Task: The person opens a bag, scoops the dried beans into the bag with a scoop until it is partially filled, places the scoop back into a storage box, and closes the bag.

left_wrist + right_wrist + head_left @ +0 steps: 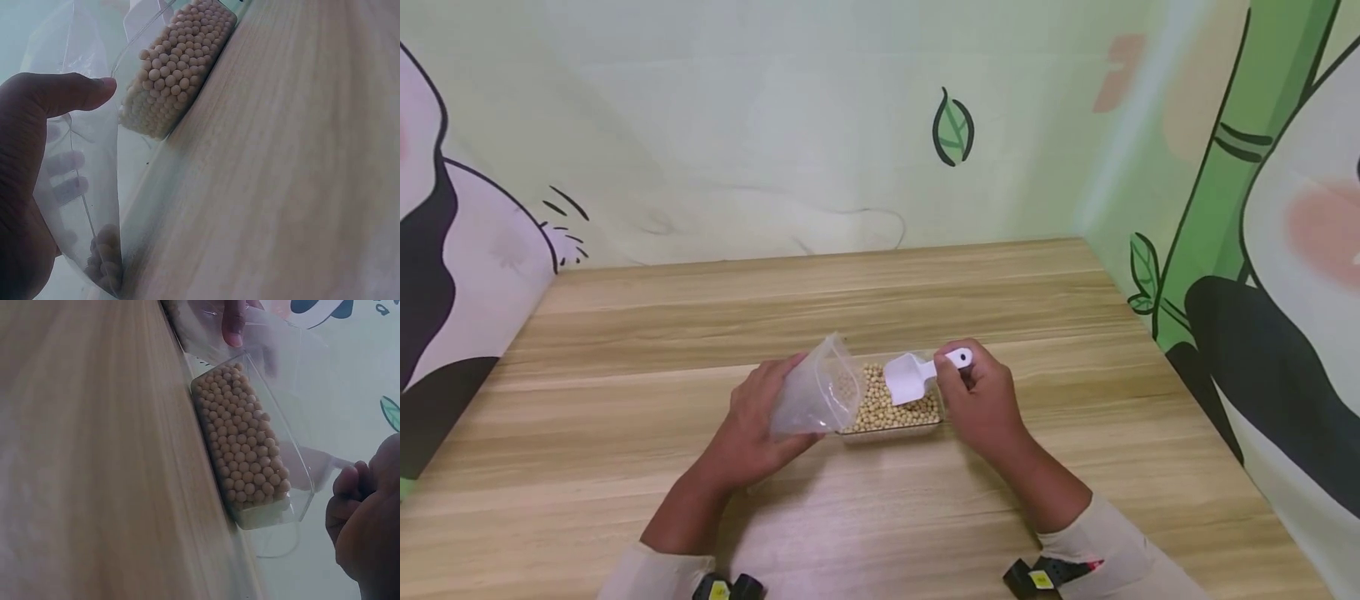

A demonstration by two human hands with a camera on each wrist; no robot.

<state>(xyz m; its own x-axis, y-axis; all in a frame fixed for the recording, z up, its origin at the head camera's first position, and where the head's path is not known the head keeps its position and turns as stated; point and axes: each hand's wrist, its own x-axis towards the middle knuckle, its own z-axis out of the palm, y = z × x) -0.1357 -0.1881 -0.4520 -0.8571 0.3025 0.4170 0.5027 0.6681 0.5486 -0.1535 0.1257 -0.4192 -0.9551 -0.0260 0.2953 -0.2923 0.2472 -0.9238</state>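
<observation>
A clear plastic box full of round beige soybeans stands on the wooden table. My left hand grips a clear plastic bag around its side, thumb toward me, with the bag's open mouth tilted toward the box's left end. A few soybeans lie in the bag's bottom in the left wrist view. My right hand pinches the handle of a small white scoop, its blade over the soybeans in the box. In the right wrist view the scoop is mostly hidden behind the box wall.
The wooden table runs back to a wall painted with pandas, bamboo and leaves. Black devices are strapped at both sleeves.
</observation>
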